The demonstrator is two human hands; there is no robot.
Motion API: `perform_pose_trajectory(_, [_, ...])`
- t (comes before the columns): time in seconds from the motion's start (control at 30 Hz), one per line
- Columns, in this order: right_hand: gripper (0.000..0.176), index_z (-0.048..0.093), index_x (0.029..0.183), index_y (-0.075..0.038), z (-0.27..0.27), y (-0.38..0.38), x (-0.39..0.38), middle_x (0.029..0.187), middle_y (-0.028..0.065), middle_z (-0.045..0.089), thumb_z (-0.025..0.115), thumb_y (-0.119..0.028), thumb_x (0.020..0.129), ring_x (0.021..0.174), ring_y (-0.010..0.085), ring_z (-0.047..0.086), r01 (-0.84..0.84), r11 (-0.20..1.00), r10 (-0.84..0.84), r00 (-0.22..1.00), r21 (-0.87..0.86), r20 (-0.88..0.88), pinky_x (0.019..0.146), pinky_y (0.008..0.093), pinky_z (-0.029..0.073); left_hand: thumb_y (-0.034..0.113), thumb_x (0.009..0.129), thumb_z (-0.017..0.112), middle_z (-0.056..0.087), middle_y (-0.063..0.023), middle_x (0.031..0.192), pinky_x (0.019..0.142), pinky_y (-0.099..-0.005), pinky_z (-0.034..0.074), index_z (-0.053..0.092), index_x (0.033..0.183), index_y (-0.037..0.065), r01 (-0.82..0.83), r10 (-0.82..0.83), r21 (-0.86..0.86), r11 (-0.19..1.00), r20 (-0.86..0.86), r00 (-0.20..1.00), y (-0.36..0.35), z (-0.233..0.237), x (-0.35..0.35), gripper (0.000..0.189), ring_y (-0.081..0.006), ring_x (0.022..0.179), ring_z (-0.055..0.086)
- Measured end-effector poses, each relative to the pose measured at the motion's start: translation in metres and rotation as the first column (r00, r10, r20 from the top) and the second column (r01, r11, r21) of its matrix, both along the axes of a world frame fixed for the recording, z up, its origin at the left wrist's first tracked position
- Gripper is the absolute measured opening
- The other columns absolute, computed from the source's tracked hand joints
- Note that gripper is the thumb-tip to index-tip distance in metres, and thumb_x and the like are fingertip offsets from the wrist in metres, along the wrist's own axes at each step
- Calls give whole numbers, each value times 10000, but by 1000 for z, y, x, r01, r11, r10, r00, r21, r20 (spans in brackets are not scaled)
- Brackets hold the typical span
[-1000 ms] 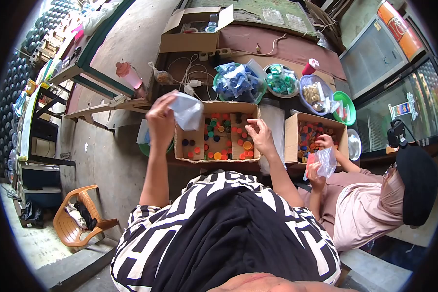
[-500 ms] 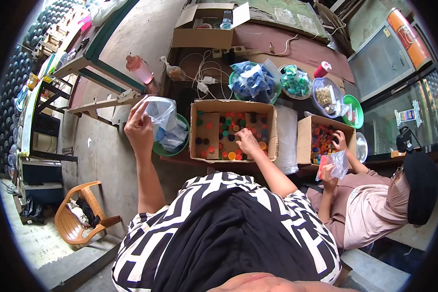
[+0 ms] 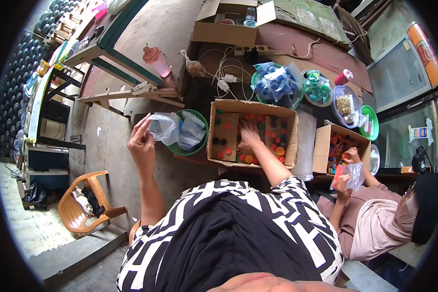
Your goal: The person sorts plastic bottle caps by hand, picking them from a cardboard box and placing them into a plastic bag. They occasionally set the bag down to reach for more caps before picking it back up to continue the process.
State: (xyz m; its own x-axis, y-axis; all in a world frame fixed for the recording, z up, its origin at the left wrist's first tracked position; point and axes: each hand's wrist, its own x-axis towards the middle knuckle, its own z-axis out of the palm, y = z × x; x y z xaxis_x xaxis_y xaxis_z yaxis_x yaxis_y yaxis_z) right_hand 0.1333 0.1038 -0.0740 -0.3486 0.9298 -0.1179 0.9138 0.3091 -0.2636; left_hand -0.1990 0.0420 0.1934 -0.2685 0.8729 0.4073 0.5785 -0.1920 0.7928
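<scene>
My left hand (image 3: 142,142) is raised to the left of the cardboard box (image 3: 292,138), its fingers pinched on the edge of a clear plastic bag (image 3: 163,127). The bag hangs beside a green basin (image 3: 205,138) containing other clear bags (image 3: 192,132). Inside the box, my right hand (image 3: 249,135) lies palm down with fingers spread over loose plastic bottle caps (image 3: 280,151), mostly red, orange and dark. Its fingertips point toward the far wall, and the caps beneath the palm are hidden.
At right, a co-worker (image 3: 369,214) holds a plastic bag (image 3: 353,176) with red contents and reaches into another box (image 3: 322,151) of caps. Behind stand basins of blue packets (image 3: 277,82) and green packets (image 3: 317,87). A chair (image 3: 78,209) stands at lower left.
My right hand has reached farther into the box and its fingers have spread over the caps. My left hand still holds the bag. The whole view has shifted.
</scene>
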Motion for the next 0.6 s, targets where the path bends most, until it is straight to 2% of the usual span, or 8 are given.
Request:
perform_pose_trajectory(0.13, [1226, 325, 1422, -66, -5, 5, 4, 1447, 127, 317, 895, -435, 401, 1388, 345, 218, 12, 998, -18, 995, -66, -96, 1165, 541, 153, -143, 821, 468, 649, -75, 1200, 565, -189, 455, 677, 1130, 6, -7, 7, -25, 1000, -28, 1000, -1, -5, -7, 401, -56, 778, 593])
perform_pose_trajectory(0.2, [1104, 391, 1390, -81, -6, 9, 4, 1423, 109, 344, 873, -421, 457, 1374, 345, 241, 26, 994, -41, 989, -106, -142, 1159, 537, 172, -148, 820, 472, 649, -78, 1200, 576, -190, 464, 675, 1136, 8, 0, 0, -48, 999, 3, 1000, 0, -6, -5, 407, -63, 786, 602])
perform_pose_trajectory(0.3, [999, 442, 1363, -116, -4, 5, 4, 1401, 98, 364, 853, -429, 508, 1360, 352, 262, 8, 999, -15, 971, -32, -240, 1147, 540, 194, -147, 825, 477, 647, -81, 1205, 587, -189, 470, 674, 1140, 9, 35, -34, -48, 998, 8, 999, 4, -10, -1, 404, -67, 797, 609])
perform_pose_trajectory(0.43, [983, 435, 1381, -161, -7, -1, 2, 1421, 93, 352, 844, -439, 531, 1363, 353, 262, 4, 1000, 1, 966, 16, -260, 1139, 541, 211, -143, 831, 479, 647, -82, 1207, 585, -187, 470, 675, 1139, 11, 59, -60, -68, 996, -20, 998, 9, -10, 9, 396, -62, 789, 608])
perform_pose_trajectory(0.5, [954, 421, 1407, -176, -7, -4, 1, 1432, 119, 362, 808, -448, 578, 1362, 371, 266, -34, 996, 52, 972, 81, -230, 1124, 555, 222, -151, 796, 515, 689, -46, 1136, 544, -200, 385, 702, 1104, 49, 42, -41, -30, 999, 34, 999, 12, -12, 13, 412, -29, 612, 472])
perform_pose_trajectory(0.6, [877, 458, 1390, -190, -4, -10, 0, 1441, 131, 354, 759, -490, 623, 1379, 372, 250, -126, 988, 138, 980, 93, -140, 1129, 564, 210, -151, 794, 515, 692, -48, 1129, 548, -196, 388, 702, 1099, 46, 62, -61, -40, 997, 35, 998, 14, -16, 17, 409, -30, 613, 482])
